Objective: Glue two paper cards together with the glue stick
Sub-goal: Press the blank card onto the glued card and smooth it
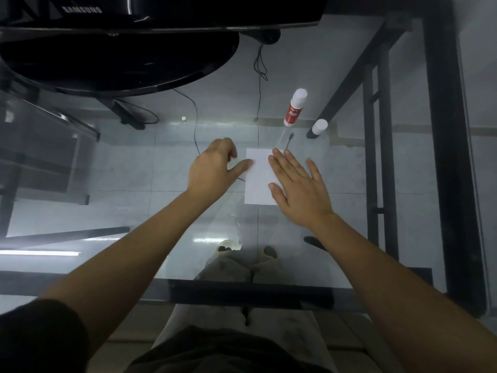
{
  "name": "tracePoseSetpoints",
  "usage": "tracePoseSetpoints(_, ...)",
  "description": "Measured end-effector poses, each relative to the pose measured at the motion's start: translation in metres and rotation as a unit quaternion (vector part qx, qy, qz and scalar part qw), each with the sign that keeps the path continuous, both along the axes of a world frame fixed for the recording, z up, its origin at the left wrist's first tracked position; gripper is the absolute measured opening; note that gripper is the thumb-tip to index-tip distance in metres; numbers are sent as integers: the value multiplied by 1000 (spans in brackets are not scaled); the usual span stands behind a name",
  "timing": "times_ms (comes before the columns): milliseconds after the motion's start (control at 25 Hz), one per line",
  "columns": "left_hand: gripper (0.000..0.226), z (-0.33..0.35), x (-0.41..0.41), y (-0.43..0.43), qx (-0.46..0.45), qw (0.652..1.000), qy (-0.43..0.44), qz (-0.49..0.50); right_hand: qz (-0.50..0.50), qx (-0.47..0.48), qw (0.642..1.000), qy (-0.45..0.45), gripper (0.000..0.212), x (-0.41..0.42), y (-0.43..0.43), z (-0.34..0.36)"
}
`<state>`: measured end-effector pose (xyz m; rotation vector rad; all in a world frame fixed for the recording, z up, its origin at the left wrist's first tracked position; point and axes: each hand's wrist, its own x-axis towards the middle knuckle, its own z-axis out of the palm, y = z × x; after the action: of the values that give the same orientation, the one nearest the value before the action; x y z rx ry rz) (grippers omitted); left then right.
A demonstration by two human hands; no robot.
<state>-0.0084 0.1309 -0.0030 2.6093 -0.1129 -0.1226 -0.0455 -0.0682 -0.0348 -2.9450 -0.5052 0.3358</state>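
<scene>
A white paper card [258, 181] lies flat on the glass table [134, 184]; I cannot tell whether a second card lies under it. My right hand [298, 187] rests flat on the card's right half, fingers spread. My left hand [215, 168] sits at the card's left edge, thumb touching the edge and fingers curled, holding nothing. A red-and-white glue stick [295, 107] stands upright beyond the card. Its white cap [319, 127] stands apart, just to the right of it.
A black monitor with a round base [121, 57] fills the far left of the table. Black cables [259, 65] show through the glass. A black metal frame [441, 157] runs along the right side. The table's near edge [242, 289] is by my legs.
</scene>
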Motion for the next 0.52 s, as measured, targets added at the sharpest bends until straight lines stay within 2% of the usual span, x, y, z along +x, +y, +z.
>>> tracePoseSetpoints(80, 46, -2, 8, 12, 19, 988, -36, -148, 2, 0, 1000, 3, 60, 0, 0, 1)
tracePoseSetpoints(160, 57, -6, 14, 23, 155, 946, -9, -284, 2, 6, 1000, 3, 59, 0, 0, 2)
tracePoseSetpoints(240, 60, -13, 11, 31, 241, 903, -8, -356, 0, 13, 1000, 6, 59, -1, 0, 2)
tracePoseSetpoints(520, 64, -10, -45, 53, 216, 848, -64, -479, -3, 0, 1000, -2, 58, -1, 1, 3)
